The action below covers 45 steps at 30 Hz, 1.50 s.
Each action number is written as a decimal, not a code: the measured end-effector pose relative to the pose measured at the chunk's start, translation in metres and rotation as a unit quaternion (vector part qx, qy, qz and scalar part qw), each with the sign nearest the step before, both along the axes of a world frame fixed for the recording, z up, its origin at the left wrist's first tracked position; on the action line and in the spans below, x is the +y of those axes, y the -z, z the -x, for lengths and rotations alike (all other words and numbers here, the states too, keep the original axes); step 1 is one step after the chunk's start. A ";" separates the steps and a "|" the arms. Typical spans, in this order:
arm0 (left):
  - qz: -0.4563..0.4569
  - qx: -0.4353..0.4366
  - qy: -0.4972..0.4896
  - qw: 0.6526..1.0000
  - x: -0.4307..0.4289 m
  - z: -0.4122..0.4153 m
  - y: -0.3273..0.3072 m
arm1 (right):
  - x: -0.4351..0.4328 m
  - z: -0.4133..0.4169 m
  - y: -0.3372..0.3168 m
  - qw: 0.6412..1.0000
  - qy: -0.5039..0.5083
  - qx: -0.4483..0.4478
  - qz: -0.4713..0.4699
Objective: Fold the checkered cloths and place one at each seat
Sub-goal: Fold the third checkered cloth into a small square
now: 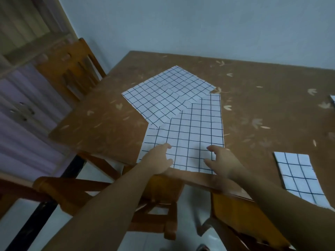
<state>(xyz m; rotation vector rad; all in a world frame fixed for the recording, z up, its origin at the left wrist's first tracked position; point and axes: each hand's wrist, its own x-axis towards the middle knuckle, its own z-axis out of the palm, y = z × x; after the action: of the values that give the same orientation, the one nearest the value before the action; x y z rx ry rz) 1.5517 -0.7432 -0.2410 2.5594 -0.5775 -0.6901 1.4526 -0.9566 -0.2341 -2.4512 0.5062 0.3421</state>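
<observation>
Fold just starting: left hand (159, 160) and right hand (222, 160) rest loose-fingered on near cloth (195, 127) at table's (101, 124) near edge, seemingly not pinching yet, though blur hampers. Second flat cloth (166, 91) lies partly under it, toward far edge. Next: pinch near corners, carry them evenly to far edge.

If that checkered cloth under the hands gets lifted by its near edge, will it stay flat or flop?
Probably flop: the near cloth lies thin and flat on the table, faintly wrinkled. Likely light too. Pushed, it would probably bunch rather than slide whole.
</observation>
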 end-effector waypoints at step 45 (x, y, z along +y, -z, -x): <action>0.057 -0.144 0.119 0.981 0.048 -0.033 0.013 | 0.081 0.000 0.034 0.976 0.005 -0.075 0.206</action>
<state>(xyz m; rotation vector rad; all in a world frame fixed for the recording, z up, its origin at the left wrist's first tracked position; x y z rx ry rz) 1.5846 -0.6949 -0.2539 2.5210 -1.0025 -0.3477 1.4528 -0.8755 -0.2683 -2.8433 0.5698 0.0449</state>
